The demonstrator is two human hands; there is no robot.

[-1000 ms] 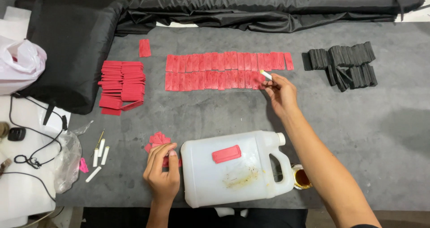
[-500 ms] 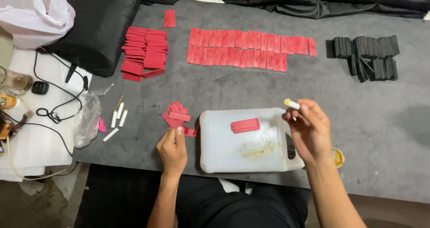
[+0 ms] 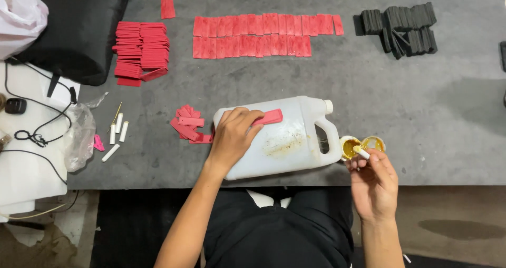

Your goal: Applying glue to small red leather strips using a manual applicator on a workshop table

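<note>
Head view, single entry.

Item 1. Left hand (image 3: 232, 136), centre of the frame: lying flat on a white plastic jug (image 3: 279, 141) that is resting on its side on the grey desk (image 3: 421, 115). The fingers are pressing down on a red strip (image 3: 268, 117) lying on the jug's upper face; the hand is spread, not pinching.

Item 2. Right hand (image 3: 373, 181), lower right: pinching a small white stick (image 3: 361, 152) between thumb and fingers, its tip dipping into one of two small yellow-filled cups (image 3: 350, 147) standing just beside the jug's handle, close to the desk edge.

Item 3. Loose fan of red strips (image 3: 187, 125), left of the jug. Stacked red strips (image 3: 141, 52), upper left. Two laid-out rows of red strips (image 3: 263, 35), upper centre. Black pieces (image 3: 403, 30), upper right. Spare white sticks (image 3: 117, 136), left of the fan.

Risks, as judged:
- The cups are sitting near the desk edge; a nudge from the right hand or the jug's handle is likely to tip them onto the lap below.
- An overloaded stick could be dripping yellow onto the desk or jug.
- The jug is rounded; uneven pressure could be rolling it, shifting the strip.
- The strip is reaching toward the jug's edge and could slide off if released.
</note>
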